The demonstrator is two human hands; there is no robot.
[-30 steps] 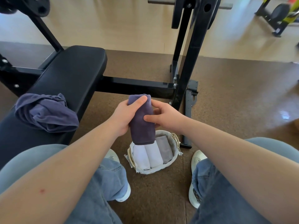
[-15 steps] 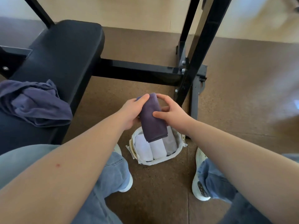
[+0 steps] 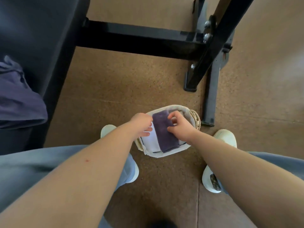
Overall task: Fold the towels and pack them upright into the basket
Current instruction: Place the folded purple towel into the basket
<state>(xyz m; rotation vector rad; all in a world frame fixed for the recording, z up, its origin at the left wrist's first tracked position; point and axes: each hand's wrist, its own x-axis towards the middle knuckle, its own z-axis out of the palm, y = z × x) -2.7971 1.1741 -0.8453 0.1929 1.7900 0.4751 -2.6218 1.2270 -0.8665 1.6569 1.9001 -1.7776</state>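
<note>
Head view, looking down between the knees.

- Wicker basket (image 3: 196,120), white cloth liner, on the brown speckled floor (image 3: 131,83) between two white shoes (image 3: 225,137).
- Pale folded towels (image 3: 150,142), packed side by side in the basket's left part.
- Folded purple towel (image 3: 164,133), lying aslant over the basket's contents, its far end at the far rim and its near end at the near rim.
- Left hand (image 3: 141,123): at the purple towel's left edge, fingertips against it; whether it grips cannot be told.
- Right hand (image 3: 180,127): fingers curled, thumb and forefinger pinching the towel's right edge.
- Unfolded blue-purple towel (image 3: 18,99), heaped on the black bench pad (image 3: 41,38) at left.
- Black steel bench frame (image 3: 139,38), beyond the basket.
</note>
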